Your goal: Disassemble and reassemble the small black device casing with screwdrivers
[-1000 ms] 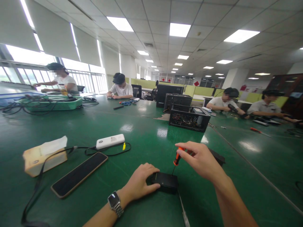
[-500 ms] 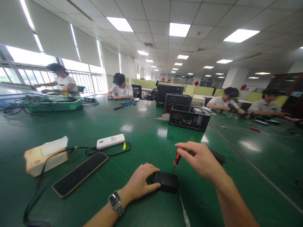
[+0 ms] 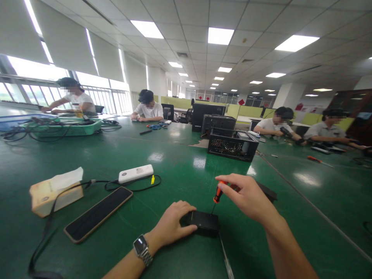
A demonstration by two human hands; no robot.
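Note:
A small black box (image 3: 205, 223) lies on the green table (image 3: 171, 166) in front of me. My left hand (image 3: 174, 223), with a watch (image 3: 142, 248) on the wrist, grips the box's left end between thumb and fingers. My right hand (image 3: 244, 193) is closed round the handle of an orange and black screwdriver (image 3: 216, 195). The screwdriver's thin shaft points down, and its tip meets the box's top near the far right corner. A thin light-coloured tool (image 3: 226, 257) lies at the box's near right. Another black piece (image 3: 266, 192) is partly hidden behind my right hand.
To the left are a phone (image 3: 99, 214), a tissue box (image 3: 56, 192) and a white power bank (image 3: 136, 173) with a black cable. Farther off stand an opened computer case (image 3: 232, 146) and a green basket (image 3: 66, 130) of cables. Several people sit around the table.

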